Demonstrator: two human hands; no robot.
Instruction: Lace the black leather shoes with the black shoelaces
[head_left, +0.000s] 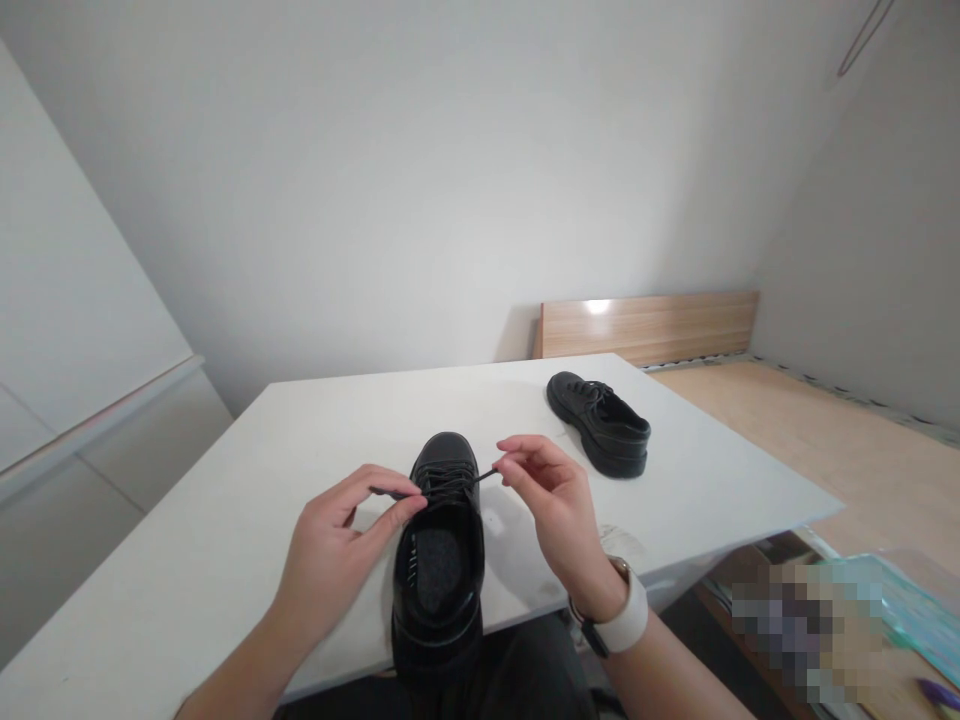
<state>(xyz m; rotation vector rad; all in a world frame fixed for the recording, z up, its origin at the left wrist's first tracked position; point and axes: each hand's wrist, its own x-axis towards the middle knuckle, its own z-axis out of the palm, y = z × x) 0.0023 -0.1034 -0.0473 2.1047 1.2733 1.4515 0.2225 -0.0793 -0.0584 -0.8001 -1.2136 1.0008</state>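
Observation:
A black lace-up shoe (440, 610) lies at the table's near edge, its toe pointing away and its opening toward me. My left hand (345, 540) pinches a black lace (390, 492) between thumb and fingers at the left side of the lacing. On the right, my right hand (551, 500) pinches the other lace end (486, 474), which is drawn out straight from the shoe. A white watch band is on my right wrist. The second black shoe (600, 425) stands farther back on the right, its laces tied in a bow.
The white table (330, 425) reaches back toward a pale wall. A wooden board (652, 325) stands behind it at the right, beside a light wooden surface (840, 440). Below the table's right edge lie a clear turquoise item (900, 600) and a blurred patch.

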